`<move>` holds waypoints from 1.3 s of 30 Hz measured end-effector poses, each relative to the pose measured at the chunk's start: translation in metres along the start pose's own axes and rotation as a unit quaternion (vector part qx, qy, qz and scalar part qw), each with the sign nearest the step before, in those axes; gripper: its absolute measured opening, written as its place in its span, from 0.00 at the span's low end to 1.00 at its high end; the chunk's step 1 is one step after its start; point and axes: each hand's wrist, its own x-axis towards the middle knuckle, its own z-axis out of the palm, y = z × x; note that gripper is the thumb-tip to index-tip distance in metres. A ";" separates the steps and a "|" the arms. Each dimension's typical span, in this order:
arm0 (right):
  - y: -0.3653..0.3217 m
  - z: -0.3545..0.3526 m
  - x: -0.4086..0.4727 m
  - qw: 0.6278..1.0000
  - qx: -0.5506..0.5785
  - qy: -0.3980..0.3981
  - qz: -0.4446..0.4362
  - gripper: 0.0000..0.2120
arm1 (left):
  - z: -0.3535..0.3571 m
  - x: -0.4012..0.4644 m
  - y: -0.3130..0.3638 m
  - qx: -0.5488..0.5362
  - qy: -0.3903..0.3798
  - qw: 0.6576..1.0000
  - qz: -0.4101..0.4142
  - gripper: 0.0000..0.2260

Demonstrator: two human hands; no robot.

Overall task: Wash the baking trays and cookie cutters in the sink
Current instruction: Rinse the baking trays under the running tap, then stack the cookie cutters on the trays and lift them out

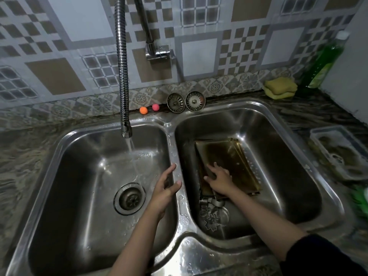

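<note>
In the sink's right basin, the right hand pressed spread fingers on the baking trays, likely stiff, wet and slippery, best gripped by a rim; the left hand hovered loosely open, holding nothing.

Marbled counter — sponge, soap bottle, two strainers.
</note>
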 end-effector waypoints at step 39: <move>-0.293 -0.201 0.099 0.847 0.312 0.287 -0.322 0.09 | -0.073 0.003 0.155 0.106 0.212 0.915 0.326 0.19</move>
